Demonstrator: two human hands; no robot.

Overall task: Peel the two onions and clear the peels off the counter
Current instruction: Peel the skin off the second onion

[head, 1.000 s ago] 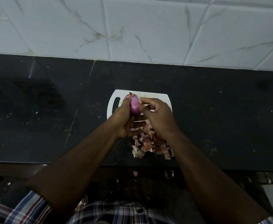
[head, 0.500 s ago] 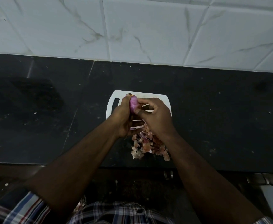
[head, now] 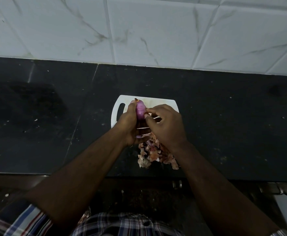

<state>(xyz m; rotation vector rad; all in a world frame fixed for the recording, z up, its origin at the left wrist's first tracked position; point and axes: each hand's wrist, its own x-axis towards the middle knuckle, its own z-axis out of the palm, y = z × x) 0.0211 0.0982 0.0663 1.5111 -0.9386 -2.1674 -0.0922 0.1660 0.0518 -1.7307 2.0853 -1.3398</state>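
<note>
Centre frame: left hand [head: 130,124] grips near-bare onion [head: 140,111], right hand [head: 166,124] fingers pinch skin; peels [head: 156,154] piled on bench [head: 232,130], uncleared; 2nd onion unseen.

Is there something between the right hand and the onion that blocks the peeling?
Nothing visible: the right hand already pinches at the side of the purple, mostly peeled onion, which the left hand holds above the white plastic cutting board.
</note>
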